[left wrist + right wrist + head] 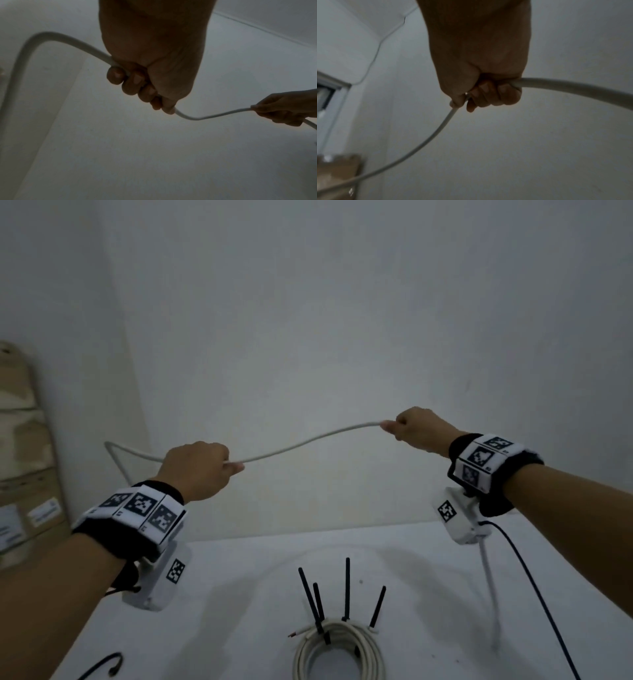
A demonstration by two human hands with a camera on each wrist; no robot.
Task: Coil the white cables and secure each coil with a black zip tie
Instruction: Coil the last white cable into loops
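Note:
A loose white cable (305, 442) stretches in the air between both raised hands. My left hand (202, 470) grips it in a fist; past that fist the cable (56, 39) bends and drops down at the left. My right hand (418, 428) grips the other stretch, and the cable (570, 86) leaves the fist and hangs down to the table on the right. A finished white coil (337, 648) lies on the table's near edge, bound with several black zip ties (347, 587) whose tails stick up.
The white table (239, 594) stands against a pale wall. Cardboard boxes (24, 474) are stacked at the left. A thin black wire (534, 590) runs from my right wrist camera across the table. Another black wire (102, 664) lies at the near left.

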